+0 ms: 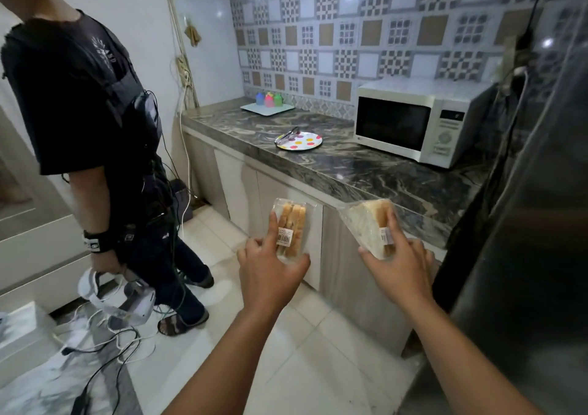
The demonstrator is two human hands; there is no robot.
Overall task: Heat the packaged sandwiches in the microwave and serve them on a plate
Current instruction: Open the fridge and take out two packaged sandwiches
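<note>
- Left hand (270,271): fingers clamped on a packaged sandwich (291,233), thumb on the left edge, index laid up the front next to the barcode label; pack is upright, cut edges facing camera.
- Right hand (402,263): fingers clamped on a second packaged sandwich (369,226), index across its label, wedge tilted left above the knuckles.
- Both packs are in the air over the floor, in front of the table (334,163), not touching each other.
- Microwave (413,121) sits on the table beyond the right fingers, door closed.
- Polka-dot plate (300,142) on the table beyond the left fingers, tongs (288,136) resting on its left rim.
- Tray (267,108) with three small coloured bottles (269,99) at the far back.
- Another person (95,128) stands left of the left hand.
</note>
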